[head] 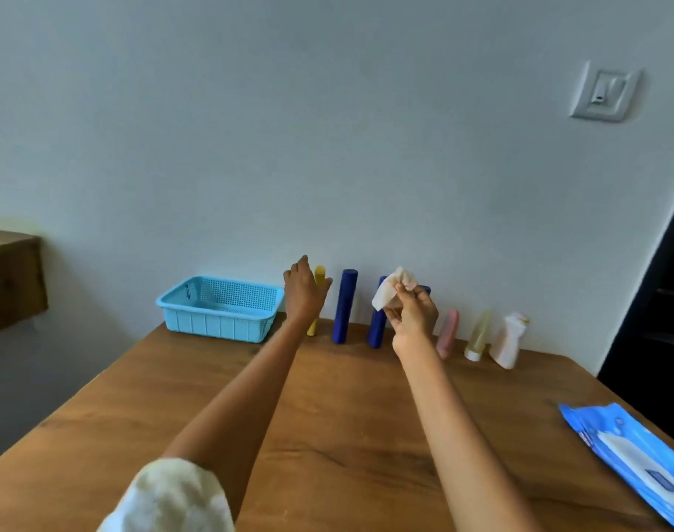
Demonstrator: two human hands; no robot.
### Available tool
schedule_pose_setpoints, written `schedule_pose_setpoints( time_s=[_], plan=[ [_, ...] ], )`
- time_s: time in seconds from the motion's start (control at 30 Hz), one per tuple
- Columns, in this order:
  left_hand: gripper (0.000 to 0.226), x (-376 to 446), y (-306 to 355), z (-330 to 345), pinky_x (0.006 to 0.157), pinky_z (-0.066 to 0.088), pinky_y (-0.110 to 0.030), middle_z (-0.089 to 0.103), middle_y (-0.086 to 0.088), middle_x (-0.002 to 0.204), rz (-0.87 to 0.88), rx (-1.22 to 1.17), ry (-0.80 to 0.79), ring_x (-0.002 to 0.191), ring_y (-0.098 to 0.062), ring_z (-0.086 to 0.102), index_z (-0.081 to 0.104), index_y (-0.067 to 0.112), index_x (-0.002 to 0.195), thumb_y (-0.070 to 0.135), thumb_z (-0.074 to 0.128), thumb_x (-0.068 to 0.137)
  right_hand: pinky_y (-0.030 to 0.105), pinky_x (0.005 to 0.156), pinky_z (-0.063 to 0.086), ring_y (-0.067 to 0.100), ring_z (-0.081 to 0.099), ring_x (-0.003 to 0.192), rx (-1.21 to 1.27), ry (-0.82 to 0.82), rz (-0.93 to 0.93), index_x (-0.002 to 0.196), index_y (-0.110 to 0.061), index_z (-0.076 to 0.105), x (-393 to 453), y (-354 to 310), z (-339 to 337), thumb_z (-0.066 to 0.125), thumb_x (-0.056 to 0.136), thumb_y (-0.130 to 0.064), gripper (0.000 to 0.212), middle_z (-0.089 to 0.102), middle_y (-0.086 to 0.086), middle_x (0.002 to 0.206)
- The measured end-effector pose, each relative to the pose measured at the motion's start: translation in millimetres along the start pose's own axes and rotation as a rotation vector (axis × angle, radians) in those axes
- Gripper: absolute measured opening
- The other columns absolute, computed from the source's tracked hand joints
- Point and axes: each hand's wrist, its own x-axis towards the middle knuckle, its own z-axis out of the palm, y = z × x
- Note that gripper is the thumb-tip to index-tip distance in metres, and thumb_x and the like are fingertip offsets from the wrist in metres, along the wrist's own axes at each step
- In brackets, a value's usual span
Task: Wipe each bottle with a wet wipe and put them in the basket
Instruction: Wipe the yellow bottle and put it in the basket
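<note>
Just left of the frame's centre we see the left hand (304, 291) reaching out with its fingers straight and spread, directly in front of the yellow bottle (316, 301); the bottle's cap shows above the hand and its base below the wrist, and we cannot tell whether the palm touches it. Right of centre, the right hand (412, 314) pinches a crumpled wet wipe (393, 288) between thumb and fingertips, the wipe sticking up and to the left of the hand.

The bottles stand upright in a row along the far edge of the wooden table (327, 416), against the wall. Between the two hands stands a dark blue bottle (344, 306); a second dark blue bottle (377, 328) is partly hidden behind the wipe and right hand. To the right of that hand come a pink bottle (448, 334), a clear yellowish bottle (478, 335) and a white bottle (511, 339).

The light blue basket (220, 311) sits left of the yellow bottle, just beside the left hand. A blue pack of wipes (634, 458) lies at the frame's lower right.
</note>
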Motion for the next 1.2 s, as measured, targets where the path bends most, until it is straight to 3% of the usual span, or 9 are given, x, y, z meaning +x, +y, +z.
schedule_pose_setpoints(
  time_s=[0.1, 0.2, 0.33, 0.43, 0.53, 0.67, 0.83, 1.0, 1.2],
  plan=[
    [0.062, 19.9, -2.3, 3.2, 0.097, 0.038, -0.041, 0.049, -0.019, 0.133, -0.094, 0.087, -0.125, 0.126, -0.034, 0.039, 0.039, -0.001, 0.135, 0.036, 0.06, 0.09, 0.026, 0.058, 0.051, 0.026, 0.059, 0.103, 0.027, 0.008, 0.016, 0.106, -0.009, 0.061, 4.2, 3.6, 8.5, 0.06, 0.088, -0.003, 0.019, 0.059, 0.011, 0.115],
    [0.047, 25.9, -5.2, 8.4, 0.088, 0.044, -0.039, 0.058, -0.018, 0.122, -0.138, 0.08, -0.148, 0.113, -0.032, 0.052, 0.05, 0.001, 0.122, 0.031, 0.063, 0.088, 0.026, 0.058, 0.052, 0.025, 0.06, 0.103, -0.012, -0.009, -0.008, 0.095, -0.012, 0.062, 4.7, 4.1, 15.4, 0.061, 0.088, -0.004, 0.011, 0.06, 0.01, 0.113],
    [0.027, 18.6, -9.1, 4.1, 0.067, 0.041, -0.032, 0.063, -0.016, 0.105, -0.165, -0.004, -0.035, 0.081, -0.024, 0.054, 0.056, 0.001, 0.11, 0.02, 0.055, 0.09, 0.026, 0.061, 0.054, 0.024, 0.06, 0.103, -0.067, -0.033, -0.044, 0.092, -0.015, 0.063, 3.0, 5.1, 14.2, 0.061, 0.088, -0.004, 0.011, 0.061, 0.008, 0.109],
    [0.025, 10.5, -8.9, -8.9, 0.066, 0.039, -0.03, 0.062, -0.01, 0.098, -0.137, -0.132, 0.046, 0.08, -0.019, 0.052, 0.056, 0.002, 0.107, 0.021, 0.056, 0.09, 0.025, 0.06, 0.056, 0.023, 0.061, 0.104, -0.123, -0.032, -0.052, 0.103, -0.012, 0.063, -0.8, 5.1, 6.8, 0.06, 0.089, -0.006, 0.015, 0.062, 0.009, 0.112],
    [0.023, 0.9, -2.5, -31.9, 0.07, 0.043, -0.03, 0.057, -0.001, 0.097, -0.057, -0.296, 0.086, 0.086, -0.018, 0.054, 0.057, 0.007, 0.104, 0.021, 0.061, 0.087, 0.022, 0.054, 0.054, 0.018, 0.064, 0.094, -0.114, -0.066, -0.052, 0.105, -0.012, 0.064, -13.0, 1.3, 1.5, 0.062, 0.089, -0.013, 0.016, 0.064, 0.006, 0.106],
    [0.016, -20.4, 0.7, -61.6, 0.071, 0.056, -0.04, 0.059, -0.007, 0.095, 0.009, -0.426, -0.135, 0.086, -0.023, 0.06, 0.054, 0.01, 0.095, 0.021, 0.063, 0.088, 0.023, 0.057, 0.053, 0.017, 0.063, 0.092, -0.2, -0.133, -0.073, 0.107, -0.014, 0.064, -34.2, -1.0, -5.2, 0.056, 0.092, -0.009, 0.017, 0.064, 0.004, 0.103],
    [0.009, -73.2, -4.4, -86.9, 0.062, 0.053, -0.03, 0.059, -0.005, 0.082, -0.069, -0.53, -0.387, 0.075, -0.02, 0.06, 0.056, 0.008, 0.093, 0.015, 0.06, 0.091, 0.023, 0.06, 0.051, 0.012, 0.063, 0.079, -0.249, -0.149, -0.104, 0.086, -0.017, 0.065, -67.4, -2.6, -13.3, 0.053, 0.09, 0.001, 0.022, 0.066, 0.003, 0.095],
    [0.019, -109.3, -17.9, -98.6, 0.072, 0.054, -0.034, 0.063, -0.011, 0.099, -0.1, -0.581, -0.404, 0.088, -0.022, 0.062, 0.057, 0.004, 0.106, 0.017, 0.059, 0.092, 0.015, 0.052, 0.048, 0.013, 0.062, 0.086, -0.582, -0.199, -0.154, 0.085, -0.014, 0.068, -91.7, 4.3, -32.4, 0.046, 0.089, 0.003, 0.028, 0.067, 0.004, 0.1],
    [0.005, -126.3, -3.4, -105.1, 0.075, 0.053, -0.029, 0.062, -0.002, 0.091, -0.003, -0.52, -0.481, 0.085, -0.013, 0.061, 0.058, 0.016, 0.096, 0.017, 0.06, 0.092, 0.027, 0.066, 0.053, 0.01, 0.06, 0.068, -0.609, -0.264, -0.081, 0.098, -0.001, 0.068, -114.5, 2.8, -46.2, 0.052, 0.09, -0.009, 0.019, 0.065, 0.002, 0.079]
  ],
)
